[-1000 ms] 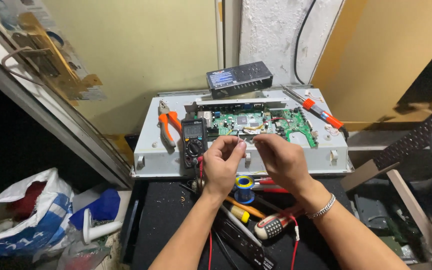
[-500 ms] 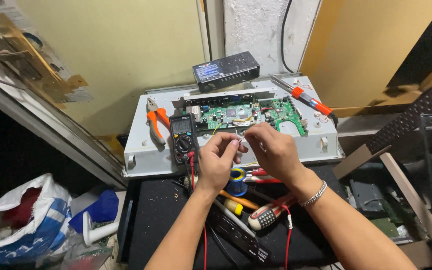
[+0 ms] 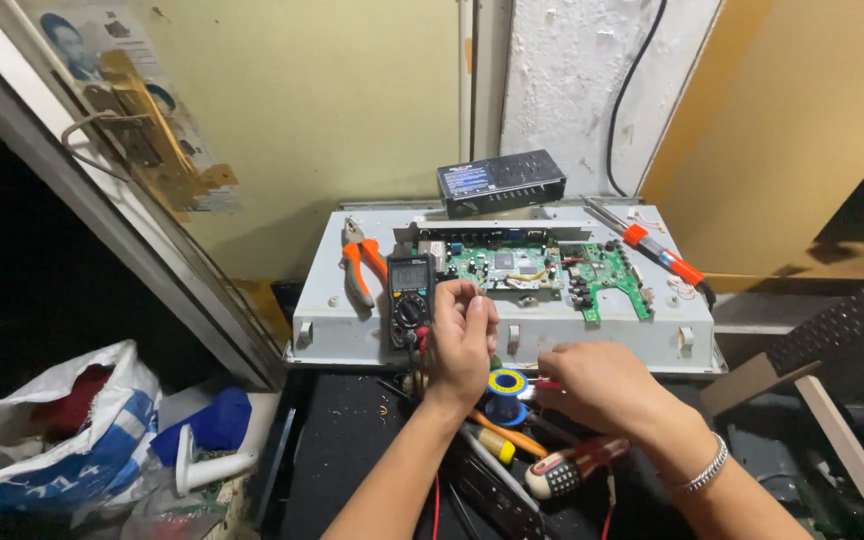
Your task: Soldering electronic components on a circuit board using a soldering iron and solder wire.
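Note:
My left hand [image 3: 462,345] is raised at the front edge of the grey metal chassis [image 3: 342,325], right beside the black multimeter [image 3: 409,300]. Its back faces me, so whatever its fingers hold is hidden. My right hand [image 3: 600,385] is lower, over the black mat, with its fingers closed on a thin red probe [image 3: 548,384] next to the blue-and-yellow solder spool [image 3: 505,383]. A green circuit board [image 3: 552,268] lies in the chassis beyond both hands. Red leads run down from the meter between my arms.
Orange-handled pliers [image 3: 362,270] lie left of the meter. A soldering iron [image 3: 660,252] rests on the chassis at the right, and a black box [image 3: 500,182] stands behind it. Screwdrivers [image 3: 564,472] lie on the mat. A plastic bag [image 3: 52,430] sits at the left.
Both hands have come back from over the circuit board. The right hand dropped to the mat by the solder spool. The left hand stayed near the meter.

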